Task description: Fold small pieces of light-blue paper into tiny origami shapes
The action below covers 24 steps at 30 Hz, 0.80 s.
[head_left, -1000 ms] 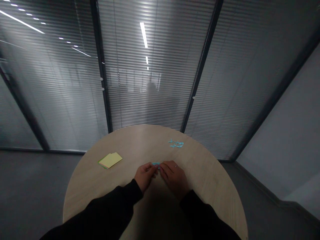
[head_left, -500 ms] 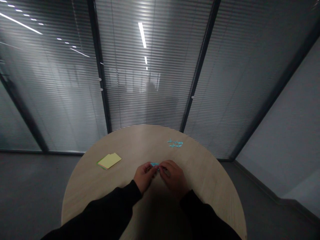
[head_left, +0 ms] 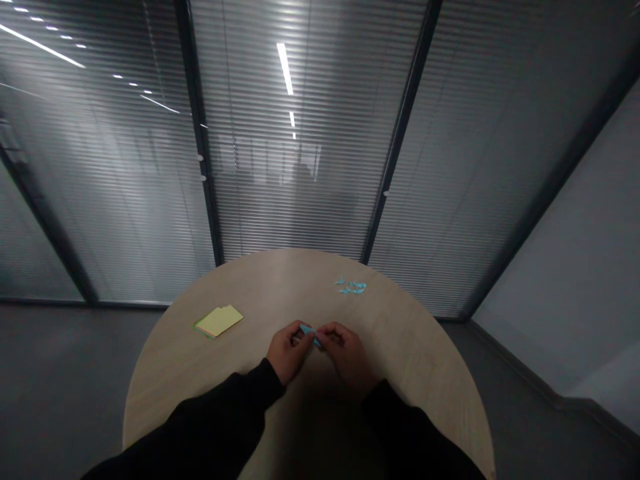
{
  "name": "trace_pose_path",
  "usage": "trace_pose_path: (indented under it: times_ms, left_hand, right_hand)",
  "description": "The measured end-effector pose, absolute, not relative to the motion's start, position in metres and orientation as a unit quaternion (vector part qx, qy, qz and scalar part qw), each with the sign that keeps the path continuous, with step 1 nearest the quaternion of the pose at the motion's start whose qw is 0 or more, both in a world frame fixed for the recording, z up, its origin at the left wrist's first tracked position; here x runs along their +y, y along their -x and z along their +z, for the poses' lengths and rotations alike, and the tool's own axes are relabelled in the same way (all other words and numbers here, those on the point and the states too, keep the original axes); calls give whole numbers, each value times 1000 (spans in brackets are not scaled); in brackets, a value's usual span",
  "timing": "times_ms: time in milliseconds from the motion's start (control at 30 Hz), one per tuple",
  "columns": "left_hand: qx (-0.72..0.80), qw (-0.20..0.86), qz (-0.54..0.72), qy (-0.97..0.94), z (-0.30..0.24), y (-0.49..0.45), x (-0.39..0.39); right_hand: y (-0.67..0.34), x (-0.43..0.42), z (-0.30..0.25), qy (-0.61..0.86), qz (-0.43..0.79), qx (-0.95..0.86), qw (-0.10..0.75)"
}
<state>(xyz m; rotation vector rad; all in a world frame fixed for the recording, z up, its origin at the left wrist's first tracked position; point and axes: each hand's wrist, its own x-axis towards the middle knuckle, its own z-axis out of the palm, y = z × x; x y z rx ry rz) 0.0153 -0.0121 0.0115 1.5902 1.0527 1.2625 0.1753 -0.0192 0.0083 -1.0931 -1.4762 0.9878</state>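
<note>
A small piece of folded blue paper (head_left: pixel 307 329) is held between my two hands, above the near middle of the table. My left hand (head_left: pixel 289 353) pinches it from the left, thumb on top. From the right, my right hand (head_left: pixel 347 353) grips its other end between thumb and curled index finger. Part of the paper is hidden behind my fingertips. Farther off to the right lie several small folded blue paper pieces (head_left: pixel 353 287), grouped close together; their exact shape is too small to make out.
A stack of paper sheets (head_left: pixel 220 321), yellow on top with a green edge showing, lies on the left of the round wooden table (head_left: pixel 280 280). Glass panels with blinds (head_left: pixel 300 220) stand behind the table's far edge. A pale wall (head_left: pixel 575 280) is at the right.
The blue paper has turned in my fingers and now slants down to the right. My right fingers have shifted slightly along it. The stack and the other blue pieces stay put.
</note>
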Motion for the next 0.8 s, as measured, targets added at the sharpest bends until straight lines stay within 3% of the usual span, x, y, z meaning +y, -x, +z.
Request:
trace_pose_path:
  times_ms: [167,500,800]
  left_hand:
    - [407,458,504,-609,4,-15,-8]
    - [397,536,501,-551,4,-16,-7]
    - [407,556,508,-518,4,-15,-7]
  right_hand:
    - [-178,-21,14,474,345,-635,503]
    - [-175,-22,16,445,453,-603,484]
    - [-171,-26,20,451,431,-621,476]
